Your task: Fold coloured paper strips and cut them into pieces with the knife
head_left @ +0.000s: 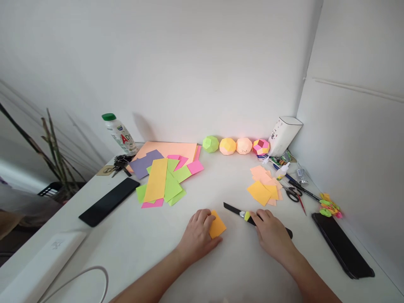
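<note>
My left hand [198, 235] rests on the white table [132, 248] and holds a small orange paper square [217, 226] between thumb and fingers. My right hand [272, 233] lies over a black utility knife [235, 208] with a yellow-green slider; the knife's tip points left, toward the orange square, and its rear end shows past my wrist. A small pile of orange and peach paper squares [263, 187] lies just beyond my right hand. A larger spread of yellow, green, pink and purple paper sheets [164, 176] lies beyond my left hand.
Four folded paper balls [235, 145] line the wall beside a white container [284, 134]. Scissors [294, 193], a glue bottle [282, 171] and pens sit at right, with a black case [342, 248]. A phone [109, 201], keys [120, 162], a bottle [119, 134] and a white device [41, 265] are left.
</note>
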Demonstrator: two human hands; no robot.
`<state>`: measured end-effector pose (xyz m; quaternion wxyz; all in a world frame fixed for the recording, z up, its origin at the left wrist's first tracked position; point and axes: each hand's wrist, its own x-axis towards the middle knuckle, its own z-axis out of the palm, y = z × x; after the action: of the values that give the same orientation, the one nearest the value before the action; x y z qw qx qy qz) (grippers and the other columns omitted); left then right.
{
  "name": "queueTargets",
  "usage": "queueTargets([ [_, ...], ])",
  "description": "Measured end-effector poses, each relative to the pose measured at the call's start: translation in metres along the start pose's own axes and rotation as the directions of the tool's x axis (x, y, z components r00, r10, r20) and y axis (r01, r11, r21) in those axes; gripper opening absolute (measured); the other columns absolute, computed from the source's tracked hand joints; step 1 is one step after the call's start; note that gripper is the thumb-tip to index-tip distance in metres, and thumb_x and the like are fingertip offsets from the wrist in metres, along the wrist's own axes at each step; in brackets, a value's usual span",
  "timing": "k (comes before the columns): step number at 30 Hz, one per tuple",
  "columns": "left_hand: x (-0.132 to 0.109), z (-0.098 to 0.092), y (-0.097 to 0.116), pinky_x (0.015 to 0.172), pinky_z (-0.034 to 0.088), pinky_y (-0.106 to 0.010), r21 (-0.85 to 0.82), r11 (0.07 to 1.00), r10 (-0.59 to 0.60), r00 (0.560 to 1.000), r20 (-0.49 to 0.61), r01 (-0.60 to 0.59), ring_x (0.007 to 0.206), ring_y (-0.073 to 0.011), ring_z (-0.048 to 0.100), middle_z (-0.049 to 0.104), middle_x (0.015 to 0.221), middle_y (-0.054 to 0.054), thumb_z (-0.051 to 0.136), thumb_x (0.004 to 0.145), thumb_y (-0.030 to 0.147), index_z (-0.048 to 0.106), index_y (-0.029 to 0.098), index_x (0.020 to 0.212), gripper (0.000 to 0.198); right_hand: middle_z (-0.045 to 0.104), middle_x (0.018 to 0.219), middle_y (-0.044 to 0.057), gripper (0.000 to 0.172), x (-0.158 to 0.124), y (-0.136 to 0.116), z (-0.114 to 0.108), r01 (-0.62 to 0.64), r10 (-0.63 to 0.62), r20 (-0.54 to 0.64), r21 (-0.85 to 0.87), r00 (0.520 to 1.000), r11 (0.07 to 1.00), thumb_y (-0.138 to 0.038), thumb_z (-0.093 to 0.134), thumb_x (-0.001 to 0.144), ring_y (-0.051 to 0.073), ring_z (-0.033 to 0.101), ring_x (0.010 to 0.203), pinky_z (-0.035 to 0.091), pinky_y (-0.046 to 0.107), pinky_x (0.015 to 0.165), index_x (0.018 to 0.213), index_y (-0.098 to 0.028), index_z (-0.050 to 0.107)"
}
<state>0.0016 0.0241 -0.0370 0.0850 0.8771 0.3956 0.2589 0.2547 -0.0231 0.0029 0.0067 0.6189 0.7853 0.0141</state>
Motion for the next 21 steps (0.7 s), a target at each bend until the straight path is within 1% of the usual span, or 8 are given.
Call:
queueTargets([
  [3, 0.000, -0.001, -0.001, 0.080, 0.052, -0.044, -0.008, 1.000, 0.007, 1.000, -0.018, -0.007, 0.096, -0.0266, 0.057, 0.055, 0.106, -0.011, 0.065, 0.071, 0.025, 0.049, 0.020, 0.105, 0.037, 0.061, 0.098, 0.010, 0.060, -0.007, 0.012, -0.009, -0.003, 0.002, 0.070, 0.011, 0.998, 1.000, 0.010, 0.043, 0.066, 0.023, 0.056, 0.090, 0.046, 0.032, 0.071, 0.117, -0.016, 0.058],
  [7, 0.000, -0.006, 0.000, 0.078, 0.052, -0.043, -0.008, 0.999, 0.051, 0.999, -0.011, -0.051, 0.094, -0.0266, 0.057, 0.058, 0.100, -0.011, 0.056, 0.079, 0.023, 0.051, 0.018, 0.103, 0.025, 0.061, 0.099, 0.008, 0.064, -0.012, 0.013, -0.019, 0.005, -0.010, 0.095, 0.053, 0.995, 0.999, 0.013, 0.040, 0.063, 0.021, 0.055, 0.090, 0.045, 0.030, 0.073, 0.116, -0.019, 0.060],
  [11, 0.002, -0.010, 0.001, 0.070, 0.053, -0.037, -0.020, 0.996, 0.089, 0.996, 0.001, -0.089, 0.085, -0.0228, 0.058, 0.060, 0.090, -0.009, 0.046, 0.083, 0.016, 0.053, 0.019, 0.086, 0.008, 0.060, 0.099, 0.007, 0.066, -0.012, 0.006, -0.021, 0.035, -0.045, 0.101, 0.095, 0.994, 0.995, 0.013, 0.040, 0.062, 0.020, 0.054, 0.090, 0.044, 0.030, 0.075, 0.115, -0.020, 0.059],
  [13, 0.002, -0.010, 0.000, 0.065, 0.051, -0.034, -0.031, 0.996, 0.082, 0.997, -0.013, -0.082, 0.077, -0.0206, 0.058, 0.060, 0.083, -0.007, 0.041, 0.084, 0.012, 0.050, 0.019, 0.077, 0.014, 0.060, 0.098, 0.006, 0.066, -0.013, 0.005, -0.020, 0.042, -0.052, 0.093, 0.113, 0.994, 0.993, 0.013, 0.040, 0.062, 0.020, 0.054, 0.089, 0.045, 0.031, 0.074, 0.115, -0.020, 0.060],
  [15, 0.003, -0.010, -0.001, 0.059, 0.050, -0.032, -0.041, 0.998, 0.051, 0.998, -0.041, -0.053, 0.069, -0.0188, 0.057, 0.059, 0.073, -0.004, 0.037, 0.086, 0.011, 0.048, 0.020, 0.075, 0.018, 0.059, 0.098, 0.006, 0.066, -0.014, 0.006, -0.021, 0.035, -0.049, 0.110, 0.131, 0.993, 0.991, 0.014, 0.040, 0.061, 0.020, 0.055, 0.089, 0.045, 0.031, 0.074, 0.113, -0.021, 0.060],
  [17, 0.004, -0.011, -0.003, 0.056, 0.049, -0.030, -0.047, 0.999, 0.015, 0.998, -0.067, -0.018, 0.064, -0.0174, 0.057, 0.059, 0.069, -0.002, 0.035, 0.089, 0.011, 0.048, 0.020, 0.079, 0.018, 0.059, 0.098, 0.006, 0.066, -0.016, 0.008, -0.022, 0.021, -0.042, 0.139, 0.150, 0.989, 0.988, 0.014, 0.039, 0.060, 0.020, 0.055, 0.090, 0.046, 0.031, 0.075, 0.112, -0.021, 0.060],
  [19, 0.004, -0.012, -0.004, 0.058, 0.050, -0.029, -0.065, 0.998, -0.018, 0.993, -0.114, 0.010, 0.068, -0.0168, 0.059, 0.062, 0.075, -0.003, 0.036, 0.091, 0.013, 0.049, 0.020, 0.085, 0.016, 0.059, 0.098, 0.007, 0.064, -0.018, 0.010, -0.023, 0.013, -0.040, 0.156, 0.172, 0.987, 0.985, 0.014, 0.039, 0.061, 0.021, 0.055, 0.091, 0.047, 0.033, 0.076, 0.111, -0.021, 0.061],
  [21, 0.003, -0.015, -0.004, 0.063, 0.051, -0.028, -0.100, 0.995, -0.026, 0.979, -0.204, 0.005, 0.075, -0.0162, 0.062, 0.064, 0.083, -0.004, 0.039, 0.092, 0.013, 0.049, 0.020, 0.089, 0.012, 0.058, 0.101, 0.008, 0.059, -0.018, 0.009, -0.025, 0.022, -0.050, 0.129, 0.208, 0.990, 0.978, 0.012, 0.041, 0.064, 0.021, 0.055, 0.095, 0.047, 0.035, 0.080, 0.108, -0.020, 0.062],
])
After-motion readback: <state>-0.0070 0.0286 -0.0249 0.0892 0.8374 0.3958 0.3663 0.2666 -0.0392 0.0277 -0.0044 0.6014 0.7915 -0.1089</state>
